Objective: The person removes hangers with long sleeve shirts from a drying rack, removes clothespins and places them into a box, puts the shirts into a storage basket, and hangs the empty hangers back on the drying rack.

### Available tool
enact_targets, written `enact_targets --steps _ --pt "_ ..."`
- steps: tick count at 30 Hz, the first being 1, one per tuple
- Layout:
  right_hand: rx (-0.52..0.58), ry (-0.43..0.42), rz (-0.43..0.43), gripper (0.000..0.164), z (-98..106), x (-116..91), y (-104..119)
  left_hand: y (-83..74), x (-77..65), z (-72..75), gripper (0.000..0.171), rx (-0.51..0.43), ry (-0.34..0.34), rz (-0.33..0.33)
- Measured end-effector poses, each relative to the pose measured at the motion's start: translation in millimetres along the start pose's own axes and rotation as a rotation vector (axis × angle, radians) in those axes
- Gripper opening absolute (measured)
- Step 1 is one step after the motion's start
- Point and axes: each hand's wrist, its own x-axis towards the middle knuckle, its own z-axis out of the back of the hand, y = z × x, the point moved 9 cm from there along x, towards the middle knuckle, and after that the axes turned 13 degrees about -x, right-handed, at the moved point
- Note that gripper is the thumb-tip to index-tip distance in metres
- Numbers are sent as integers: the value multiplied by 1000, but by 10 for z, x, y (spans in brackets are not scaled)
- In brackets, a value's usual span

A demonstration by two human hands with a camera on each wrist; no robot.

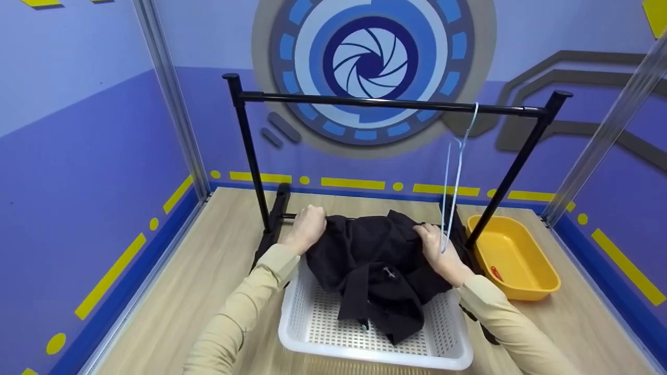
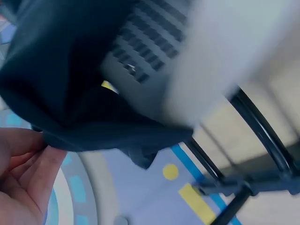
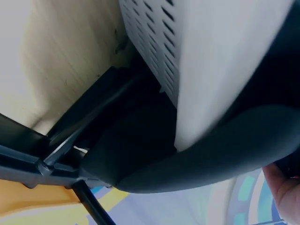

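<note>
A black garment [image 1: 375, 239], bunched and folded, hangs between both hands over a white perforated basket [image 1: 372, 355]. My left hand [image 1: 308, 229] grips its upper left side. In the left wrist view the left thumb and fingers [image 2: 49, 173] pinch the cloth's edge. My right hand [image 1: 437, 251] holds the upper right side; only part of that hand [image 3: 287, 193] shows in the right wrist view. A loose end of the garment droops into the basket. From the head camera, a light blue wire hanger [image 1: 457, 177] crosses in front of the right hand.
A black clothes rack [image 1: 365, 101] stands behind the basket, its rail carrying the hanger. To the right, a yellow tray [image 1: 521, 250] contains a small red item [image 1: 496, 273]. Blue patterned walls [image 1: 78, 156] enclose the wooden surface [image 1: 187, 291].
</note>
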Motion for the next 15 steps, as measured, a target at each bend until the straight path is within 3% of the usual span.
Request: enact_targets --steps 9,15 --pt "94 -109 70 22 143 31 78 -84 54 58 26 -127 -13 9" --pt "149 -140 -26 23 169 91 13 -128 101 173 25 -171 -37 -1"
